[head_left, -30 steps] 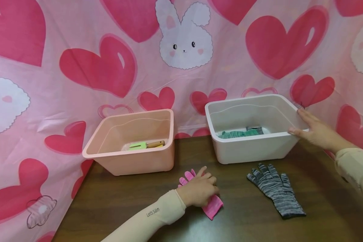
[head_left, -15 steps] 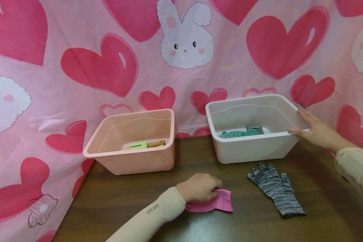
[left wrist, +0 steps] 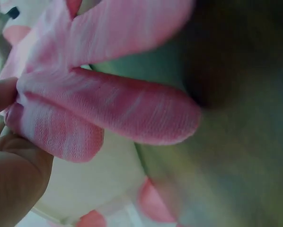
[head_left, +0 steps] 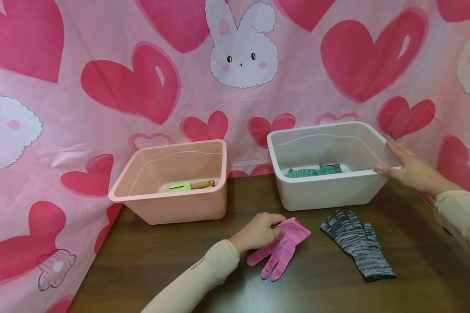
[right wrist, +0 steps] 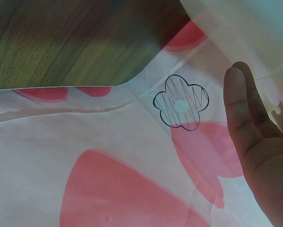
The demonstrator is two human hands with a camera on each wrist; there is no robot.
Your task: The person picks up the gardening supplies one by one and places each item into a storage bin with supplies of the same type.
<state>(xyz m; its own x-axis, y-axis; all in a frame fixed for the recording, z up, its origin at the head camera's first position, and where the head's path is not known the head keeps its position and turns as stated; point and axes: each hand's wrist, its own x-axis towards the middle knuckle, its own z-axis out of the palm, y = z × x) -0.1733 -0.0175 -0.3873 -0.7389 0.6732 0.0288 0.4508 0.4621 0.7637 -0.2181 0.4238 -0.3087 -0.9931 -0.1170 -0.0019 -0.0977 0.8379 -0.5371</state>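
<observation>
In the head view my left hand (head_left: 260,232) pinches a pink knitted glove (head_left: 283,248) near its cuff. The cuff points up and right, and the fingers of the glove hang down over the table. Up close in the left wrist view, thumb and fingers nip the fabric of the pink glove (left wrist: 108,99). My right hand (head_left: 409,169) rests at the right corner of a white bin (head_left: 321,195), its fingers extended along the side. A grey-black striped glove (head_left: 358,245) lies flat in front of that bin. Inside the bin is a green glove (head_left: 311,172) beside a dark striped cuff (head_left: 330,168).
A peach bin (head_left: 168,211) stands at the left, holding a small green-headed fork tool (head_left: 180,186) with a wooden handle and something yellow. Both bins stand on a brown wooden table (head_left: 160,256). Behind them hangs a pink cloth (head_left: 235,104) printed with hearts and rabbits.
My left hand has picked the pink glove up by its cuff end and turned it, so its fingers now point down towards me. The right hand has stayed on the white bin.
</observation>
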